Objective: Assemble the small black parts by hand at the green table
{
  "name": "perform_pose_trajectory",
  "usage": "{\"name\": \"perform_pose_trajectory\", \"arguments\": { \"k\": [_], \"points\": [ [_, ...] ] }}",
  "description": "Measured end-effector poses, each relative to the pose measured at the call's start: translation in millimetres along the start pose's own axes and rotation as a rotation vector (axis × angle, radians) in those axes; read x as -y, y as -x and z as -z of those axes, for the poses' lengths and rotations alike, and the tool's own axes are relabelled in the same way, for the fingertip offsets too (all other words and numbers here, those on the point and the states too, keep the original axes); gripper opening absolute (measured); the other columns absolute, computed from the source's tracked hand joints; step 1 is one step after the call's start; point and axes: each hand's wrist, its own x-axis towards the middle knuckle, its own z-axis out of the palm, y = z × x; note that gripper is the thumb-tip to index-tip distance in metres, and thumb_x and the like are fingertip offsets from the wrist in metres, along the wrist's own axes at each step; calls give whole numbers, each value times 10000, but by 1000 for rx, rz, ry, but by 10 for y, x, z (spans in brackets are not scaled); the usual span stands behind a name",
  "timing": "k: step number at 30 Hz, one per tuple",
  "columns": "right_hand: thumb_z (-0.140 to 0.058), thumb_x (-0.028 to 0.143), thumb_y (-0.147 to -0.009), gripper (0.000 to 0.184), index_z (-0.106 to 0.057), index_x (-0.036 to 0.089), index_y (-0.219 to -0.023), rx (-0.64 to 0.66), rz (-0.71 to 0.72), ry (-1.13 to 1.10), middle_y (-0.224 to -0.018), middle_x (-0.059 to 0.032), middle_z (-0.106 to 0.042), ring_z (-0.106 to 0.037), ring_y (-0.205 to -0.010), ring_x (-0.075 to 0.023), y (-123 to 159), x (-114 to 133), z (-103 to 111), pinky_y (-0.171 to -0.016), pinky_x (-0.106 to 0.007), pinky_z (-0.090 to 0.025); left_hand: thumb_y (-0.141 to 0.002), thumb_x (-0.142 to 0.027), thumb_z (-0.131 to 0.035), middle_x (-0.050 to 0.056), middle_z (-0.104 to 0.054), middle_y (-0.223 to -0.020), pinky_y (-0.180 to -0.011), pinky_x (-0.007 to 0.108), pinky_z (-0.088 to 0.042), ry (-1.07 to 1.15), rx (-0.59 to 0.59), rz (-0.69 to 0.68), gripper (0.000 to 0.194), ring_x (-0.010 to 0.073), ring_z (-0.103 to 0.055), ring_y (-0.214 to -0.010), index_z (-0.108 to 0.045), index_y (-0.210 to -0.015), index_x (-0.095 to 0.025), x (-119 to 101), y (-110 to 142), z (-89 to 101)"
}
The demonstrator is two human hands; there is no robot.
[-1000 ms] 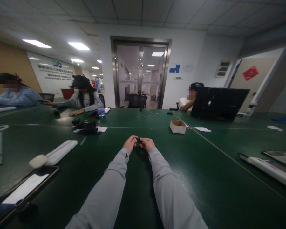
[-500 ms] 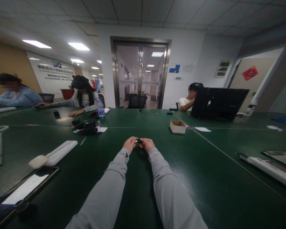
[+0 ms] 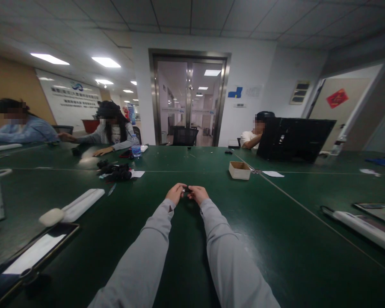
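Both arms, in grey sleeves, reach forward over the green table (image 3: 189, 256). Fingertips of my left hand (image 3: 175, 193) pinch the shiny, silvery end of a small black object (image 3: 187, 189). From the other side, the thumb and fingers of my right hand (image 3: 199, 195) are closed on its dark end. The object is held just above the tabletop, and the fingers cover much of it. Its kind is too small to make out. Beyond the right hand stands a small open cardboard box (image 3: 239, 171).
On the left lie a phone (image 3: 35, 252), a white power strip (image 3: 83, 205), a pen (image 3: 112, 189) and black gear (image 3: 115, 171) near a water bottle (image 3: 135, 147). A monitor (image 3: 295, 139) and another white strip (image 3: 365, 231) are at right. Three people sit across the table.
My hands stay almost still around the small black object. Across the table at left, a person's hand has lifted slightly, and a dark item near it has shifted.
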Motion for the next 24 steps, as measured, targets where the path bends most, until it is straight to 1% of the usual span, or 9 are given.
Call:
{"name": "perform_pose_trajectory", "arguments": {
  "k": [2,5,6,10,15,19,24],
  "points": [
    [-574,149,-667,107,-570,102,-571,8,8,0,-408,-18,-544,-488,-356,-89,5,0,2,-346,-183,-381,-776,-317,-387,-22,-480,-507,-466,185,-348,-25,-1,-23,278,90,-450,-489,-604,-863,-168,2,-1,-1],
    [-566,152,-670,104,-574,103,-579,24,20,-6,-424,-23,-556,-492,-365,-89,17,1,2,-350,-182,-382,-751,-289,-430,-2,-553,-637,-477,182,-367,24,-2,-8,250,94,-494,-555,-586,-906,-171,13,-8,-10],
    [-562,151,-671,104,-576,102,-581,28,21,-4,-428,-25,-559,-493,-366,-88,20,1,1,-350,-181,-381,-744,-277,-437,-3,-558,-650,-475,181,-367,37,-1,0,249,92,-497,-558,-583,-917,-173,18,-11,-13],
    [-559,143,-667,102,-581,101,-577,17,11,7,-420,-20,-552,-485,-361,-85,32,7,-5,-352,-181,-381,-776,-317,-387,-31,-470,-479,-446,184,-338,10,13,5,277,87,-441,-459,-597,-881,-170,23,-14,-18],
    [-566,158,-666,107,-584,101,-577,16,22,12,-435,-26,-559,-489,-371,-84,34,9,0,-359,-180,-382,-726,-270,-448,-15,-539,-586,-453,181,-351,87,18,8,235,75,-456,-478,-584,-886,-166,-6,-1,-19],
    [-576,168,-662,111,-576,106,-570,8,12,21,-412,-19,-544,-483,-367,-84,31,10,3,-360,-179,-384,-766,-314,-388,-33,-464,-463,-428,179,-325,72,37,34,273,73,-416,-424,-584,-880,-161,-24,8,-19],
    [-581,173,-658,109,-573,107,-571,13,3,23,-413,-19,-546,-489,-371,-85,29,15,4,-364,-178,-392,-725,-254,-436,-34,-492,-493,-431,171,-326,99,42,47,236,63,-426,-430,-579,-884,-156,-39,12,-23]
  ]
}}
